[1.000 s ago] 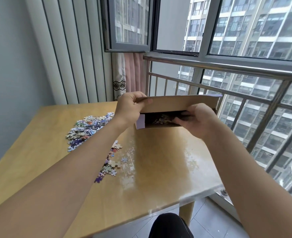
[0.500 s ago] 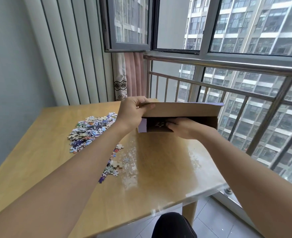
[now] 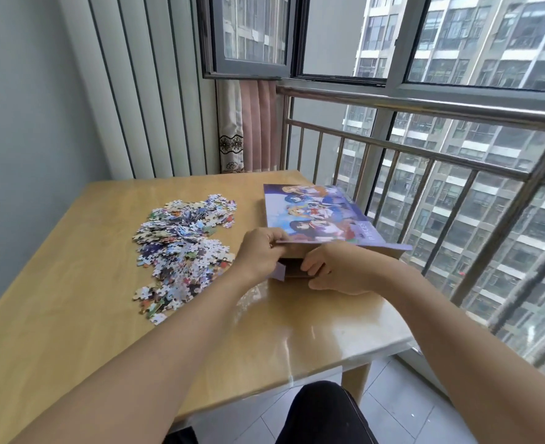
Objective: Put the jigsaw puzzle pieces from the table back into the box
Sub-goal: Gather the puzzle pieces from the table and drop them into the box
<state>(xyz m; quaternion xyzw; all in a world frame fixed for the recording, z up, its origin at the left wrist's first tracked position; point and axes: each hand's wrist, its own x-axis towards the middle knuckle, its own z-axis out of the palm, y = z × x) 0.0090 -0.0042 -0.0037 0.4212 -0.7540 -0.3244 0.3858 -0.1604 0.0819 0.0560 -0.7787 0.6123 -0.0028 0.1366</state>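
The near end of the box (image 3: 316, 216) is mostly covered by both hands, so you can't see inside it or tell if any pieces are in there. The left hand (image 3: 260, 251) hides the box's near left corner, and its fingertips tuck under the lid edge, out of sight. The right hand (image 3: 341, 267) blocks the end flap, and how its fingers sit on it isn't clear. The puzzle pieces (image 3: 181, 241) are too small to make out any picture. The worktop (image 3: 72, 283) runs off the left and bottom edges. Both forearms are cut off at the bottom.
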